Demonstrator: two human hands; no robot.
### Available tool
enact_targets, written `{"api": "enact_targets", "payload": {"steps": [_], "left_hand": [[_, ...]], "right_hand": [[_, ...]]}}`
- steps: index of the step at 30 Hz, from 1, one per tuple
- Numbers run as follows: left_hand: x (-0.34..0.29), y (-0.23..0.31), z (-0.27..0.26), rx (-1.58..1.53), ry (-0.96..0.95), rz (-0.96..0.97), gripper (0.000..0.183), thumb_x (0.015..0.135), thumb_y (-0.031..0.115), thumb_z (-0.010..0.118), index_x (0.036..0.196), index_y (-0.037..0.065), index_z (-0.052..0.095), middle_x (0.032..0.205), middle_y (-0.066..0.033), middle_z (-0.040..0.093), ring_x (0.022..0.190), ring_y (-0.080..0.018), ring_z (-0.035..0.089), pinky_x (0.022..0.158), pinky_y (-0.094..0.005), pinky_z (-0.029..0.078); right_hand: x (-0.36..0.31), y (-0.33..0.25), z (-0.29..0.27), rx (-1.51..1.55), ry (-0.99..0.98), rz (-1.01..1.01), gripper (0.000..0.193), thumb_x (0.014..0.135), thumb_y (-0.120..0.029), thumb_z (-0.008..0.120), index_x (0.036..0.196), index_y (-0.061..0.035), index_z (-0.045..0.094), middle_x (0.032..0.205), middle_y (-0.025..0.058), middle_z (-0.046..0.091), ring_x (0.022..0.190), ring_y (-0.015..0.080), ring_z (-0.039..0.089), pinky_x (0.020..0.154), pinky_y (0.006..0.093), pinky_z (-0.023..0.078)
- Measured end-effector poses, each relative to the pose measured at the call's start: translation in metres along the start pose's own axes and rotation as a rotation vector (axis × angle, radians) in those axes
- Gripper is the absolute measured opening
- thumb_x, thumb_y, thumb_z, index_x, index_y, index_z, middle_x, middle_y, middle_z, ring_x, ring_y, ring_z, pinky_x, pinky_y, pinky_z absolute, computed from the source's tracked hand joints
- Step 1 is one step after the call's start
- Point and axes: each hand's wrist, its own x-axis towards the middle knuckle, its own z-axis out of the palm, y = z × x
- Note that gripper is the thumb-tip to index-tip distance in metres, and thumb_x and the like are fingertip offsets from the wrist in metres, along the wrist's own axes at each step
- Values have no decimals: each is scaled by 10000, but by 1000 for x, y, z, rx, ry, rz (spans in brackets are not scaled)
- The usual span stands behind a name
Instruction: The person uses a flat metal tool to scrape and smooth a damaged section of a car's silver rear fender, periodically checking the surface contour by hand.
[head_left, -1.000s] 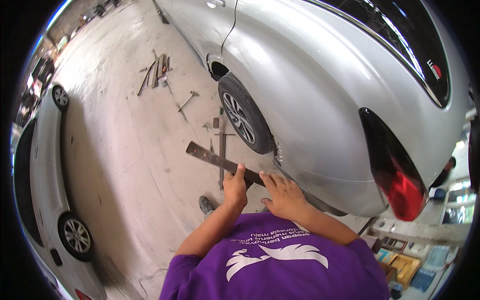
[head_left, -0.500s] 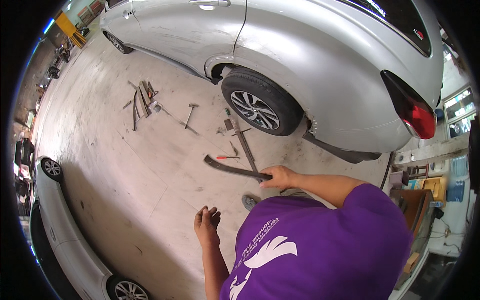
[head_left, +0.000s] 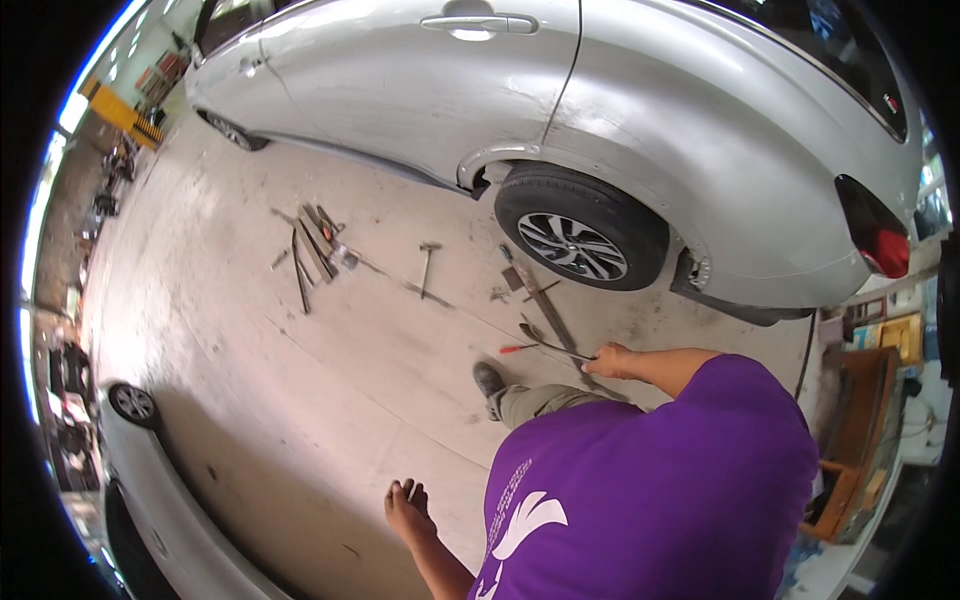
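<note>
My right hand is closed around one end of a curved, dark flat bar, which points left above the floor. Below it lies a long dark metal bar, with a red-handled tool beside it. My left hand hangs low over the floor, fingers loosely bent and apart, with nothing visible in it. The rear wheel of a silver car stands beyond my right hand. Near that wheel lie a small green-handled tool and a dark block.
A hammer-like tool lies on the floor farther left, and beyond it a pile of bars and tools. Another silver car stands at lower left. A brown wooden cabinet is at the right. My shoe is by the red-handled tool.
The view has shifted, and the silver car appears farther right. The curved bar now looks shorter and thinner, turned in my right hand. My left leg and shoe have come forward into view.
</note>
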Motion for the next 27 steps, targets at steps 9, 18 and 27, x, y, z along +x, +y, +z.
{"api": "enact_targets", "payload": {"steps": [9, 18, 27], "left_hand": [[126, 143, 66, 187, -120, 38, 478, 977, 284, 603, 1358, 14, 505, 1192, -184, 658, 1000, -326, 666, 768, -373, 542], [256, 264, 281, 730, -778, 477, 324, 992, 207, 605, 1255, 18, 609, 1128, -170, 694, 937, -260, 694, 778, -340, 559], [214, 503, 601, 901, -1054, 2137, 347, 1001, 185, 605, 1295, 3, 617, 1272, -198, 645, 1147, -373, 619, 985, -439, 491]], "right_hand": [[65, -133, -29, 242, 92, -178, 500, 799, -397, 722, 1085, 11, 694, 1063, 261, 693, 1013, 372, 675, 861, 435, 514], [22, -164, -36, 911, 500, 64, 577, 819, -367, 761, 1227, 24, 638, 1058, 247, 699, 985, 347, 680, 862, 394, 511], [20, -258, -38, 1565, 1216, 430, 502, 956, -314, 658, 1359, -25, 585, 839, 38, 607, 751, 112, 555, 675, 300, 464]]}}
